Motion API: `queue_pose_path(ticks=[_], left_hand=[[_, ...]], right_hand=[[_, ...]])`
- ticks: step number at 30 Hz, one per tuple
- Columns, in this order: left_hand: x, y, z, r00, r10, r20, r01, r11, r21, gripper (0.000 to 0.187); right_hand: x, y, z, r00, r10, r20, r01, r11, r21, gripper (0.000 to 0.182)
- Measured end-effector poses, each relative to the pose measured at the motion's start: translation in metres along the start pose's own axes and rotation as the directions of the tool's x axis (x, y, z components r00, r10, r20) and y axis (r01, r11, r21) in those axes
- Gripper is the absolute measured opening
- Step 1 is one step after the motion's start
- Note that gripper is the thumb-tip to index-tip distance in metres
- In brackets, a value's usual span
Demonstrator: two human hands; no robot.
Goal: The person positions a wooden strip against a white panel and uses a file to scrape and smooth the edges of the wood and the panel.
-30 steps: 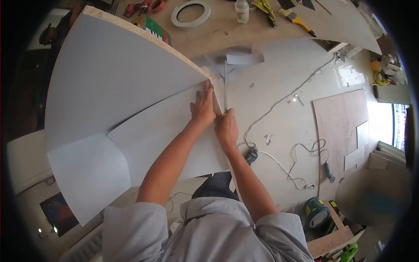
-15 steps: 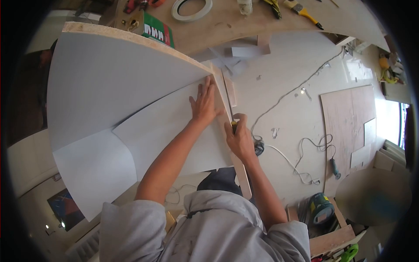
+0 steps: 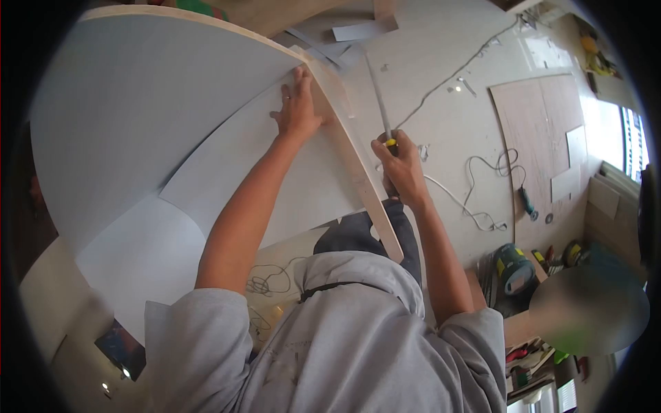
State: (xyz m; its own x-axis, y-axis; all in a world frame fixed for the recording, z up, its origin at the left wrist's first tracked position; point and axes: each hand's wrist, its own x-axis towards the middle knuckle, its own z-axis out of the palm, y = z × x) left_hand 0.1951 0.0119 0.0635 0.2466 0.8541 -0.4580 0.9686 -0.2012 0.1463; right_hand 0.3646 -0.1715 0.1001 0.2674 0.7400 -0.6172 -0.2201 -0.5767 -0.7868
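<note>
A file (image 3: 380, 100) with a long grey blade and a black-and-yellow handle is gripped in my right hand (image 3: 405, 168). Its blade points away from me, to the right of the wooden edge strip (image 3: 354, 162), and looks apart from it. My left hand (image 3: 299, 113) lies with fingers spread against the inner side of that strip, near the far corner. Beneath my left forearm is the light-faced panel (image 3: 248, 172) of a box-like piece. A tall grey panel (image 3: 151, 89) with a bare wooden top edge rises on the left.
Offcuts (image 3: 365, 29) lie on the floor beyond the corner. To the right are a plywood sheet (image 3: 540, 124), a corded power tool (image 3: 527, 204) and a white cable (image 3: 451, 193). A green-and-black machine (image 3: 515, 268) stands among wood pieces at lower right.
My right hand has drawn the file away from the edge strip, out to the right, so its blade now shows. My left hand stays at the strip. The view has shifted.
</note>
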Motion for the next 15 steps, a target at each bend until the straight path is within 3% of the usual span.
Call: queue_pose_path(ticks=[6,11,15], left_hand=[[0.004,-0.007,0.008,1.0,0.031,-0.003,-0.031,1.0,-0.003,0.124],[0.004,-0.009,0.015,0.999,0.037,-0.012,-0.037,0.999,0.023,0.127],[0.01,-0.002,0.0,0.998,0.037,-0.041,-0.036,0.999,0.026,0.127]], right_hand=[[-0.055,0.037,-0.044,0.992,0.077,-0.102,-0.087,0.991,-0.097,0.03],[-0.114,0.111,-0.045,0.96,-0.031,-0.278,-0.047,0.962,-0.27,0.038],[-0.142,0.071,-0.022,0.967,0.097,-0.236,-0.13,0.984,-0.125,0.041]])
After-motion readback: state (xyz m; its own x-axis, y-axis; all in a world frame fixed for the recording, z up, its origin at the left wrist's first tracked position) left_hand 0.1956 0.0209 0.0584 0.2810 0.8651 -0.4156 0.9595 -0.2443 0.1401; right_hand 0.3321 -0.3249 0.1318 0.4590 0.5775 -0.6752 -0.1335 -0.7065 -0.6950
